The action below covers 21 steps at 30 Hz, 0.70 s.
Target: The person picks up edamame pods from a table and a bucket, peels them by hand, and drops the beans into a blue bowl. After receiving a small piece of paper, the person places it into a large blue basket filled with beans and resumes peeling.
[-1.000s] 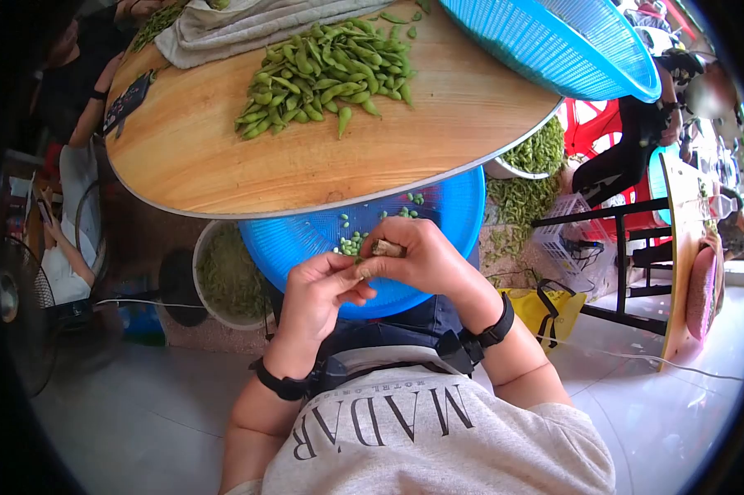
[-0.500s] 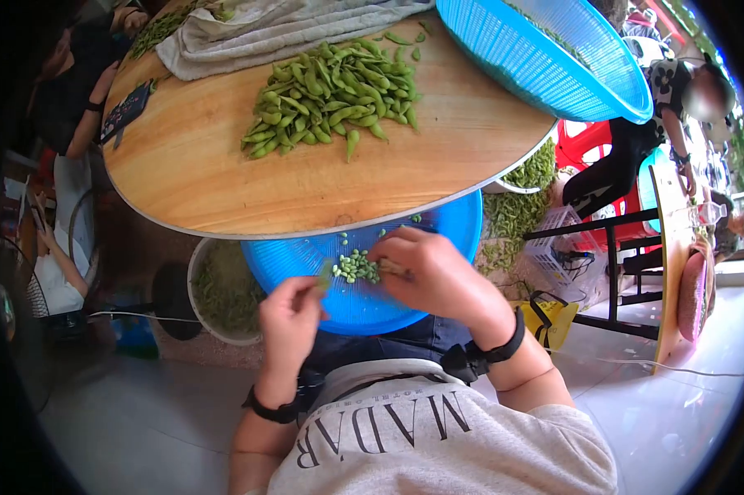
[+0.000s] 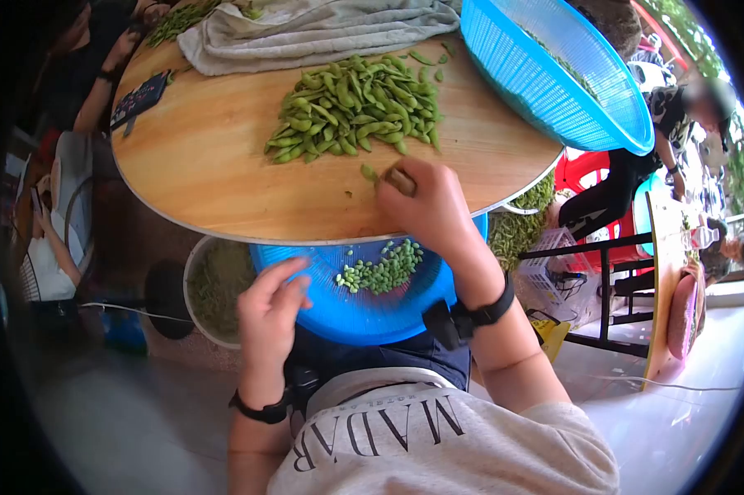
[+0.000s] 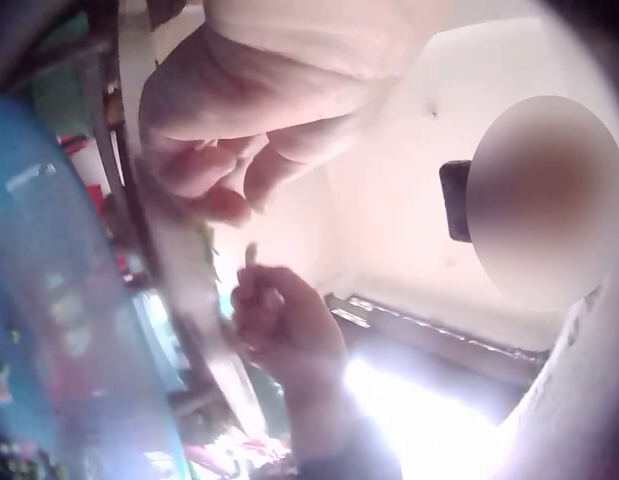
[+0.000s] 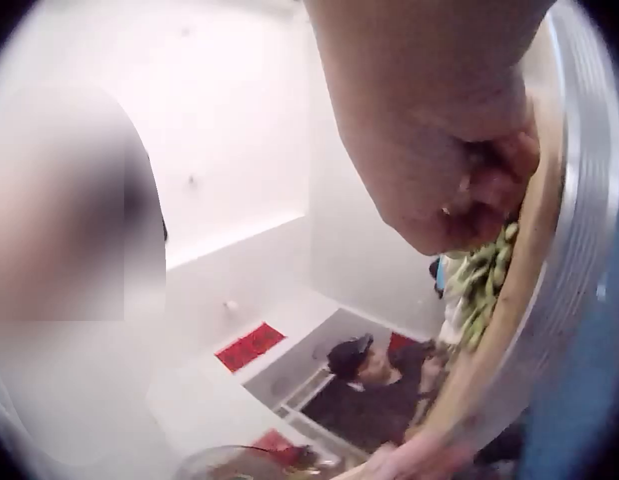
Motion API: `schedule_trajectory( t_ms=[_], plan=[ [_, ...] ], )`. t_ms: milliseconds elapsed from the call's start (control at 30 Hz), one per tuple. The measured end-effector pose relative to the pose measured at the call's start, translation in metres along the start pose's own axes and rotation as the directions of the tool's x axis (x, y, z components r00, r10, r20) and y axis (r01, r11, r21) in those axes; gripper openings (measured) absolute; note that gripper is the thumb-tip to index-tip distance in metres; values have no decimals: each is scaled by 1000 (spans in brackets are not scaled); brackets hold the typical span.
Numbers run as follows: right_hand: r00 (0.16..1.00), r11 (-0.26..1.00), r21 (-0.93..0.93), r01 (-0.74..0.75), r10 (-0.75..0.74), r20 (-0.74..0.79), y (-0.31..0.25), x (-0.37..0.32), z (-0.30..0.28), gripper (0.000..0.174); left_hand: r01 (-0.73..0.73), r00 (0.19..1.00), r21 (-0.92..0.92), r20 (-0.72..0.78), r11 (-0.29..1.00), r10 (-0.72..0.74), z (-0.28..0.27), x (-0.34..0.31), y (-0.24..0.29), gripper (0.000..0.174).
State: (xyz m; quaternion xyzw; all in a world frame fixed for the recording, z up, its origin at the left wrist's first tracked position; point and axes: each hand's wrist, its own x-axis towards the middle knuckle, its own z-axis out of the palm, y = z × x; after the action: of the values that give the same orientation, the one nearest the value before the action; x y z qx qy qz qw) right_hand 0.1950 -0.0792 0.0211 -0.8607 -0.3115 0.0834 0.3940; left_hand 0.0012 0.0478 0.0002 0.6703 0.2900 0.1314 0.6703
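Observation:
My right hand [image 3: 426, 202] is over the near edge of the round wooden table. A short brown stub [image 3: 402, 182], like a small wooden handle, sits in its curled fingers. At its fingertips is a single green soybean pod [image 3: 369, 172], whose tip pokes up from the fingers in the left wrist view. A heap of soybean pods [image 3: 355, 107] lies just beyond. My left hand [image 3: 269, 309] hovers by the left rim of the blue basket [image 3: 306, 320], fingers loosely bent, nothing between them. Shelled green beans [image 3: 384, 268] are gathered inside that basket.
The wooden table [image 3: 223, 181] bears a grey towel [image 3: 306, 37], a phone [image 3: 143, 96] and a tilted blue basket [image 3: 553, 82]. A bucket [image 3: 215, 293] stands at lower left. Husks [image 3: 512, 239] cover the floor at right, near a white crate [image 3: 545, 260]. Other people sit around.
Both hands were together over the basket and have parted. My right hand has moved up to the table with the brown stub; my left has drawn left. More beans show in the basket.

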Motion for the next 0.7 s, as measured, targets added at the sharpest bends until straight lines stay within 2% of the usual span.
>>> schedule_trajectory(
  t_ms=[33, 67, 133, 200, 300, 333, 400, 433, 467, 567, 600, 700],
  plan=[
    [992, 973, 214, -83, 61, 107, -6, -12, -3, 23, -4, 1000, -113, 9, 994, 5, 14, 3, 6, 22],
    [969, 893, 409, -188, 101, 223, -11, -24, -3, 22, 32, 999, -224, 46, 974, -22, 25, 4, 12, 23],
    [930, 733, 615, -291, 66, 361, -13, -46, 4, 19, 90, 992, -410, 122, 907, -43, 39, 7, 15, 24],
    [873, 524, 746, -410, -11, 488, -15, -59, 5, 16, 133, 981, -561, 191, 817, -29, 48, 7, 10, 23],
    [827, 429, 760, -489, -50, 560, -4, -69, 6, 15, 108, 962, -518, 271, 849, 43, 43, 1, 9, 20],
    [815, 471, 745, -472, -90, 573, -1, -71, 4, 16, 93, 967, -502, 250, 860, 41, 43, -2, 11, 19],
    [887, 699, 660, -274, -81, 454, -2, -75, 0, 18, 68, 977, -469, 209, 881, 36, 42, -10, 16, 15],
    [917, 793, 585, -171, -89, 390, -3, -77, -4, 18, 4, 981, -417, 178, 909, 78, 42, -13, 18, 15],
    [915, 776, 588, -227, -37, 402, -3, -77, -9, 25, -61, 981, -364, 151, 929, 124, 42, -15, 20, 15],
    [867, 616, 725, -309, -131, 481, -1, -78, -20, 32, -184, 971, -206, 112, 961, 210, 46, -21, 16, 14],
    [849, 640, 689, -341, -106, 518, -6, -80, -20, 39, -212, 967, -153, 110, 965, 230, 48, -22, 14, 13],
    [830, 548, 726, -416, -98, 550, -7, -84, -11, 40, -254, 960, -68, 103, 965, 260, 56, -26, 16, 13]
  ],
)
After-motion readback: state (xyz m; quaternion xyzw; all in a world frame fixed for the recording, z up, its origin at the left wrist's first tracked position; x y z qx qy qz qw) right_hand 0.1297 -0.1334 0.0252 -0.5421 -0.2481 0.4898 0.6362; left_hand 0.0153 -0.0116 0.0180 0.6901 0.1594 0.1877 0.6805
